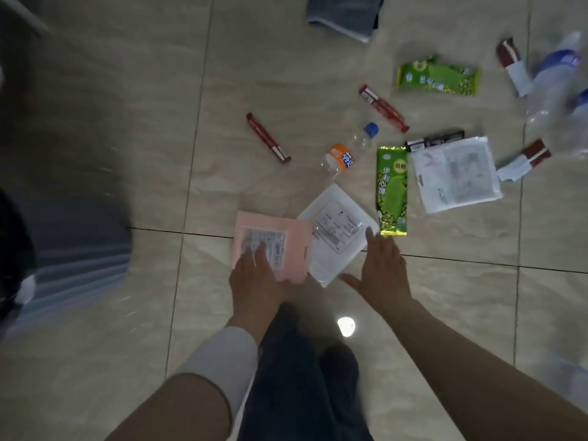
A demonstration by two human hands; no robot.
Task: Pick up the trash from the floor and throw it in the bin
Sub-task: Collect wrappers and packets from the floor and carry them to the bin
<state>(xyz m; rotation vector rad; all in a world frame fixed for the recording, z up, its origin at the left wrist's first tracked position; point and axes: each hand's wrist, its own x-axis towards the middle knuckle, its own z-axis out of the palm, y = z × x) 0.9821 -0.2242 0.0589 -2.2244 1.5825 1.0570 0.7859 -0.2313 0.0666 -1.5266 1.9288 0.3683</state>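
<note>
Trash lies scattered over the tiled floor. My left hand [254, 281] rests on a pink packet [286, 240] with a printed label, fingers over it and thumb at its near edge. My right hand [383, 265] is open, fingers spread, at the near right edge of a white packet [334, 227] that lies partly under the pink one. Beyond them lie a small clear bottle [346, 151] with an orange label and blue cap, two green ice-cream wrappers [392, 192] [437, 76], and two red wrappers [267, 138] [383, 108]. No bin is in view.
A white plastic packet [456, 175] and a black stick-shaped packet [434, 140] lie at the right. Two dark-red-and-white wrappers [525, 159] [512, 65] and clear bottles [553, 81] sit at the far right. Grey cloth [343, 14] is at the top. My dark trouser legs [302, 377] are below.
</note>
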